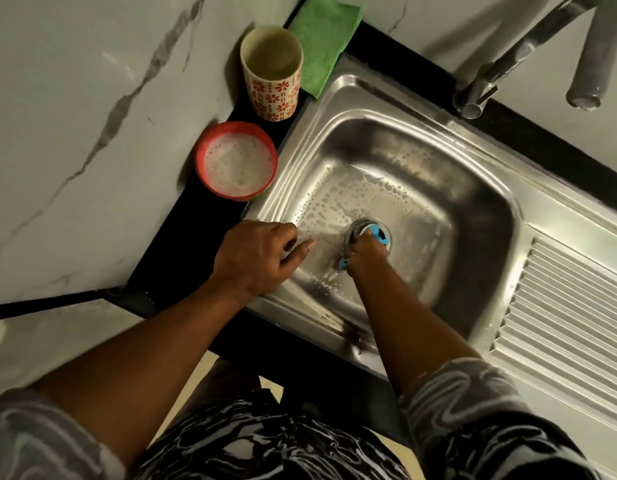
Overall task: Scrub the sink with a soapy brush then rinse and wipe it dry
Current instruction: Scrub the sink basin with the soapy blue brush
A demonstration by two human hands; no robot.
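Stainless-steel sink basin (480, 202) carried suds on its floor toward 10 o'clock. Blue plastic scrub brush (378, 234) lay over the central drain (364, 225), right hand (364, 252) clenched around it. Left hand (255, 258), fingers loosely curled and holding nothing, rested on the rim at 9 o'clock.

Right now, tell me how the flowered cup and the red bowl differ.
The cup is tall and narrow; the bowl is low and wide. The cup is cream with orange flowers; the bowl is plain red. The bowl holds white foam; the cup shows none. Both stand upright beside the sink.
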